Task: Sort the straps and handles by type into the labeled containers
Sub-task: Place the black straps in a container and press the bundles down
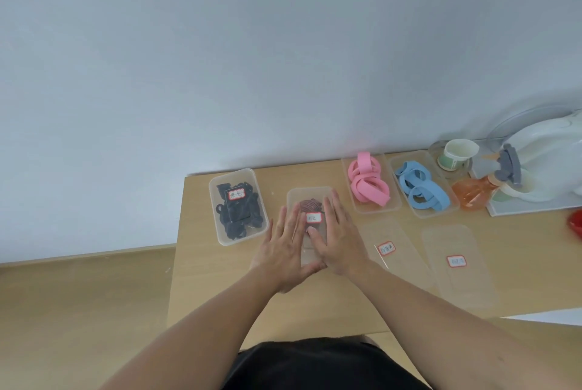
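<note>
Just left of the left hand (283, 244), the box (217, 226) of black straps (239, 219) sits lidded. Both hands lie flat with fingers straight, the left one and the right hand (338, 238) pressing a labeled lid (310, 193) down over a dark striped bundle (310, 204). Right of them, pink straps (367, 183) and blue straps (420, 189) fill open boxes, with loose lids (390, 251) nearer. Sorting looks done and closing is in hand; next likely comes seating the pink box's lid squarely.

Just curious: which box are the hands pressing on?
The reddish-cord container, second from left: left hand and right hand lie flat on its lid.
</note>
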`<state>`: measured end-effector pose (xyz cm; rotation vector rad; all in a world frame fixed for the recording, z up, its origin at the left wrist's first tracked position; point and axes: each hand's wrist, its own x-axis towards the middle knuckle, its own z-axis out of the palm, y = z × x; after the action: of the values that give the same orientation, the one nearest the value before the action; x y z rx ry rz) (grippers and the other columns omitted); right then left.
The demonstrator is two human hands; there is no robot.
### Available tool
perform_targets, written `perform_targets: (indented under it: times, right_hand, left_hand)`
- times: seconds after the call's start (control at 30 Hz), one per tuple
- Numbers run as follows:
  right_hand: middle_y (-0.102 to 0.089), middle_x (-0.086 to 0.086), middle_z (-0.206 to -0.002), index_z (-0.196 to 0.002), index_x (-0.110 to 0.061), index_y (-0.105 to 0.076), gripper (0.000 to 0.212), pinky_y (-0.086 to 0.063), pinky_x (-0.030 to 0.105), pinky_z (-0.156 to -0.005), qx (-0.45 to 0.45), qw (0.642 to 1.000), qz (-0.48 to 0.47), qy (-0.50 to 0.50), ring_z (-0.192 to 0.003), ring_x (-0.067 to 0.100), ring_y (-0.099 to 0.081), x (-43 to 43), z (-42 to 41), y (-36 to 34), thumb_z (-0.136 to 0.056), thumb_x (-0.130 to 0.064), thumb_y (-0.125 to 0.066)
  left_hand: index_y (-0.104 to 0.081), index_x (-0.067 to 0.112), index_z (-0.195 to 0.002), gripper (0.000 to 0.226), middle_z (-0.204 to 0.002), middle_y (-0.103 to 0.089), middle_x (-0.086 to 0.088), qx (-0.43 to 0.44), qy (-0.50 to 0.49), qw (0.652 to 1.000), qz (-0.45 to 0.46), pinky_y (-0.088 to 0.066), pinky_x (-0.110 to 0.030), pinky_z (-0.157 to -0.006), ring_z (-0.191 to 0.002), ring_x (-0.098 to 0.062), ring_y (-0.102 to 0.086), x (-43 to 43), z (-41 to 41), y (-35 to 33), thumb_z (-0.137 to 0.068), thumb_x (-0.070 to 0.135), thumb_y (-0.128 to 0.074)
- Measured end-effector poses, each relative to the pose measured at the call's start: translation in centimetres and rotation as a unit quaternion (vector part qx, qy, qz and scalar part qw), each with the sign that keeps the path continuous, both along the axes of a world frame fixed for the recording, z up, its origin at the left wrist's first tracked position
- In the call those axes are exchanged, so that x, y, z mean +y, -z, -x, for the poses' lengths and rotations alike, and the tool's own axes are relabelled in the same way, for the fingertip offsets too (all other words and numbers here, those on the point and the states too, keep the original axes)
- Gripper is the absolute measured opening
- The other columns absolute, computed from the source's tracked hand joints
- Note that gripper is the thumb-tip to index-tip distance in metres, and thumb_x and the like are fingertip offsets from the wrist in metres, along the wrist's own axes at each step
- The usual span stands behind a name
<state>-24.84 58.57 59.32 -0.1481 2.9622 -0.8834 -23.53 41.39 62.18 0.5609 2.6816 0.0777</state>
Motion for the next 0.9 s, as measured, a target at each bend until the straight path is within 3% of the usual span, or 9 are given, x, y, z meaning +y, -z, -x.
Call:
perform_targets:
  times: [0.2, 0.33, 0.43, 0.57, 0.7, 0.8, 0.9]
  right_hand:
    - [-0.009, 0.004, -0.17, -0.159, -0.013, -0.025, 0.078, -0.035, 0.04, -0.118, -0.001, 0.999, -0.046, 0.013, -0.152, 0.024, -0.023, -0.4, -0.3, -0.4, -0.096, -0.059, -0.032]
    - [-0.022, 0.004, -0.167, -0.155, -0.014, -0.033, 0.073, -0.048, 0.045, -0.102, 0.005, 0.996, -0.07, 0.062, -0.146, 0.027, -0.035, -0.9, -1.0, -1.4, -0.096, -0.057, -0.035]
    - [-0.027, 0.009, -0.165, -0.156, -0.009, -0.03, 0.073, -0.049, 0.048, -0.101, -0.031, 0.992, -0.071, 0.098, -0.146, 0.029, -0.036, -1.2, -2.3, -2.2, -0.098, -0.053, -0.038]
    - [-0.042, 0.015, -0.157, -0.152, -0.002, -0.038, 0.071, -0.055, 0.053, -0.093, -0.045, 0.99, -0.104, 0.087, -0.138, 0.037, -0.048, -0.6, -5.9, -1.4, -0.099, -0.05, -0.031]
    - [-0.051, 0.016, -0.15, -0.141, -0.005, -0.053, 0.061, -0.056, 0.056, -0.09, -0.046, 0.984, -0.138, 0.104, -0.131, 0.041, -0.053, -0.4, -9.2, -1.2, -0.099, -0.044, -0.033]
    - [-0.058, 0.017, -0.142, -0.133, -0.008, -0.06, 0.057, -0.053, 0.056, -0.094, -0.061, 0.98, -0.139, 0.127, -0.129, 0.042, -0.054, 0.2, -10.5, -1.4, -0.096, -0.045, -0.038]
    - [-0.048, 0.012, -0.151, -0.14, -0.012, -0.055, 0.051, -0.042, 0.051, -0.105, -0.089, 0.971, -0.124, 0.185, -0.14, 0.034, -0.042, 1.5, -11.1, -1.9, -0.099, -0.043, -0.052]
  left_hand:
    - [0.023, 0.02, -0.158, 0.107, -0.163, 0.036, -0.001, 0.007, 0.001, 1.0, 0.012, 0.0, -0.05, -0.127, -0.154, -0.029, 0.023, -0.2, 0.0, 0.0, -0.085, 0.091, -0.012]
    - [0.015, 0.026, -0.161, 0.106, -0.165, 0.034, 0.002, -0.001, 0.001, 1.0, -0.003, -0.019, -0.049, -0.124, -0.153, -0.032, -0.018, -0.3, 0.1, -0.4, -0.084, 0.091, -0.019]
    - [0.011, 0.03, -0.161, 0.105, -0.163, 0.037, 0.01, -0.072, -0.016, 0.995, -0.065, -0.038, -0.047, -0.113, -0.143, -0.033, -0.04, -0.7, 0.9, -0.9, -0.087, 0.082, -0.041]
    - [0.011, 0.023, -0.162, 0.104, -0.165, 0.033, 0.004, -0.105, 0.008, 0.992, -0.075, -0.036, -0.049, -0.115, -0.147, -0.033, -0.036, -1.1, 1.8, -1.3, -0.093, 0.068, -0.053]
    - [0.013, 0.015, -0.161, 0.101, -0.166, 0.029, -0.007, -0.056, 0.025, 0.997, -0.048, -0.027, -0.048, -0.12, -0.152, -0.033, -0.021, -1.2, 0.9, -0.8, -0.096, 0.07, -0.04]
    - [0.005, 0.02, -0.163, 0.085, -0.17, 0.017, -0.007, -0.004, 0.014, 1.0, -0.011, -0.031, -0.046, -0.117, -0.146, -0.035, -0.032, -0.7, 0.1, -1.3, -0.1, 0.068, -0.03]
    - [-0.01, 0.025, -0.162, 0.072, -0.171, -0.006, -0.007, 0.056, -0.029, 0.997, 0.047, -0.035, -0.045, -0.109, -0.135, -0.034, -0.043, 0.9, -0.6, -3.0, -0.104, 0.061, -0.031]
